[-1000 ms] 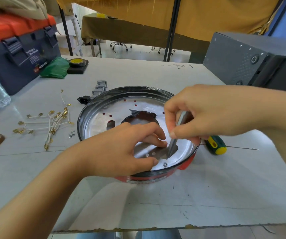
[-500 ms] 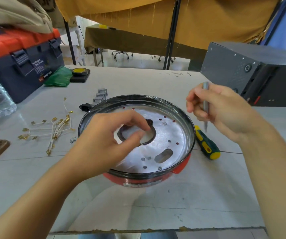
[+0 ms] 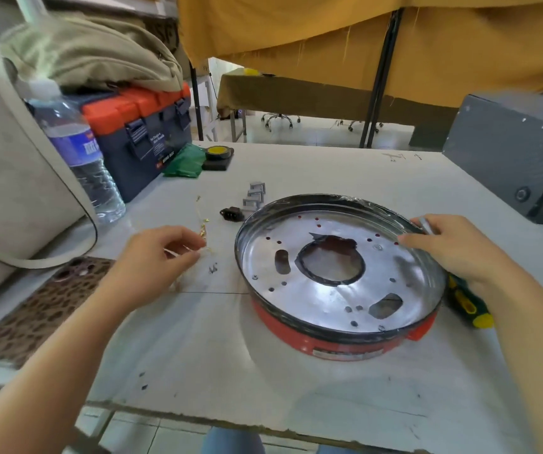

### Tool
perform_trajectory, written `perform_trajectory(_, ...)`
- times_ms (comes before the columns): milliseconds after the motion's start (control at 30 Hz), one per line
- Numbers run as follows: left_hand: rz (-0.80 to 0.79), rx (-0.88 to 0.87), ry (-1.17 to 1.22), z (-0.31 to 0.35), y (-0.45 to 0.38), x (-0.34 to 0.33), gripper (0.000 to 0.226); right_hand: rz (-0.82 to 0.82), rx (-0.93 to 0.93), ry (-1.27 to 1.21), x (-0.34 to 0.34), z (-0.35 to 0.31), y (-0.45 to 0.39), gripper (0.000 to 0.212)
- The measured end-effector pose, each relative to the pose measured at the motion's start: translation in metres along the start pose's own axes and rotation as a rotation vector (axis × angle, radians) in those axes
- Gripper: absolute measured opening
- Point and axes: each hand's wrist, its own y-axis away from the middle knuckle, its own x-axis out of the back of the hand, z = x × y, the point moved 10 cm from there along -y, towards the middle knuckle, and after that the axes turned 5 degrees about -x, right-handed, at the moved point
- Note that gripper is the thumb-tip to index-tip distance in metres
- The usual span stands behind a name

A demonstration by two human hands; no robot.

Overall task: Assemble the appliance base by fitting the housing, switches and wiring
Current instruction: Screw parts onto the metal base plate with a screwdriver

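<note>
**Now reaching for the wires**

Evidently the left hand (image 3: 162, 257), left of centre, pinches thin white wires (image 3: 202, 224) with brassy clips, probably picking the next lead. The right hand (image 3: 450, 250), at the right, grasps a slim grey metal tool (image 3: 425, 224) against the base (image 3: 339, 276), seemingly steadying it. That base, a round red shell with a shiny, hole-punched metal plate, sits centre-right on the pale table (image 3: 263, 371).

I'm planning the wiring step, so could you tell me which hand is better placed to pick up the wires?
Probably the left hand: it is already at the wires, while the right hand holds a metal tool across the housing.
</note>
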Motion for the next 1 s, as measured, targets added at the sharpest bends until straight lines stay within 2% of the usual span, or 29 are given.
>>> perform_trajectory(67, -0.053, -0.006, -0.102, -0.006, 0.0, -0.009, 0.015, 0.002, -0.009, -0.014, -0.001, 0.003, 0.0, 0.009)
perform_trajectory(133, -0.094, -0.029, -0.171, -0.006, -0.003, -0.019, 0.013, 0.014, -0.017, 0.009, 0.001, 0.006, -0.002, 0.022)
perform_trajectory(233, -0.104, -0.027, -0.213, -0.007, -0.007, -0.027, 0.008, 0.018, -0.022, 0.059, 0.003, 0.009, -0.005, 0.026)
perform_trajectory(333, -0.066, -0.005, -0.285, -0.009, -0.009, -0.027, 0.007, 0.001, -0.003, 0.098, 0.0, 0.006, -0.005, 0.023)
perform_trajectory(433, -0.062, -0.02, -0.333, -0.008, -0.01, -0.029, 0.007, -0.022, 0.03, 0.155, -0.004, 0.0, -0.005, 0.009)
perform_trajectory(533, -0.068, -0.035, -0.339, -0.007, -0.009, -0.03, 0.012, -0.057, 0.067, 0.178, -0.008, -0.007, -0.004, 0.012)
perform_trajectory(800, 0.088, 0.002, -0.078, -0.004, -0.006, -0.012, 0.014, -0.155, 0.172, 0.312, -0.017, -0.019, -0.006, 0.013)
perform_trajectory(1000, 0.06, 0.002, 0.158, 0.004, -0.013, -0.011, 0.016, -0.23, 0.243, 0.41, -0.026, -0.029, -0.007, 0.018)
